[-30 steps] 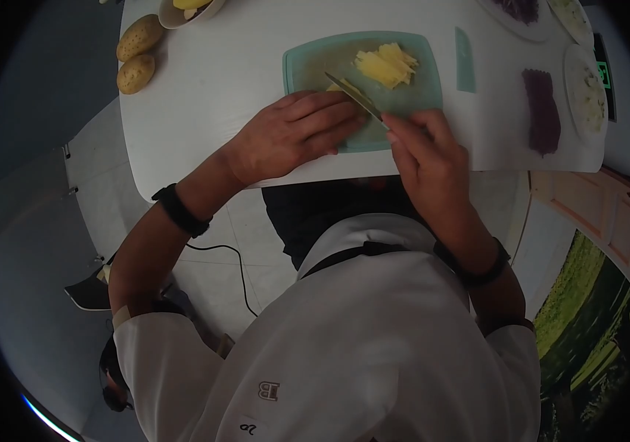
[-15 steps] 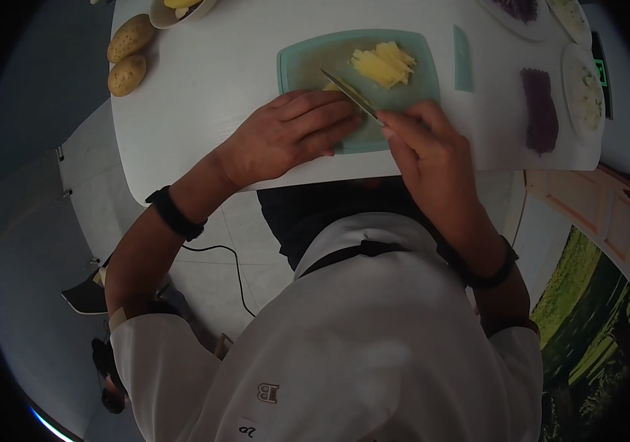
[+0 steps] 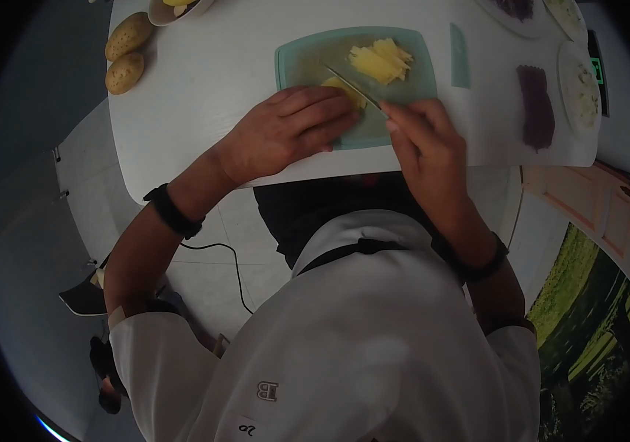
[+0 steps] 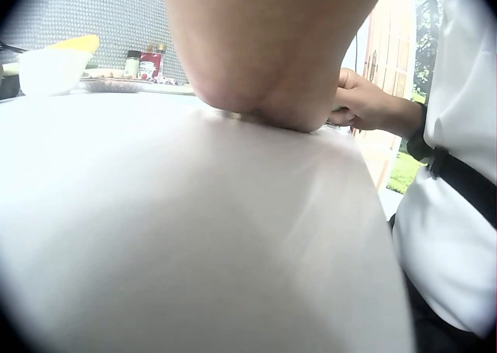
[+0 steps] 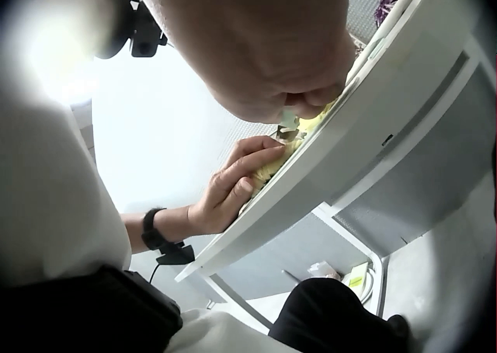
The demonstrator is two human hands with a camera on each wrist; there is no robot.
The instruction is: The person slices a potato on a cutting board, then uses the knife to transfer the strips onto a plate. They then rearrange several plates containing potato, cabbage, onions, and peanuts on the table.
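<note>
A pale green cutting board [image 3: 299,65] lies near the table's front edge. My left hand [image 3: 282,134] is over its left part, fingers bent down on a peeled yellow potato piece [image 3: 337,82] and covering most of it. In my right hand [image 3: 431,144] is the handle of a knife [image 3: 350,84], whose thin blade slants across the potato piece just beyond the left fingertips. A pile of cut yellow potato [image 3: 381,61] lies at the board's far right. From the right wrist view, the left hand's curled fingers [image 5: 247,165] hold the yellow piece close to the blade.
Two unpeeled potatoes [image 3: 126,55] lie at the table's far left beside a white bowl [image 3: 182,15]. Right of the board are a green strip [image 3: 460,55], a purple piece [image 3: 537,107] and a plate of pale pieces [image 3: 579,88]. The table's front edge runs close to my body.
The knife blade has tilted and looks thinner, with more of the yellow potato piece showing beside it. Both hands keep their hold; the whole head view has shifted slightly.
</note>
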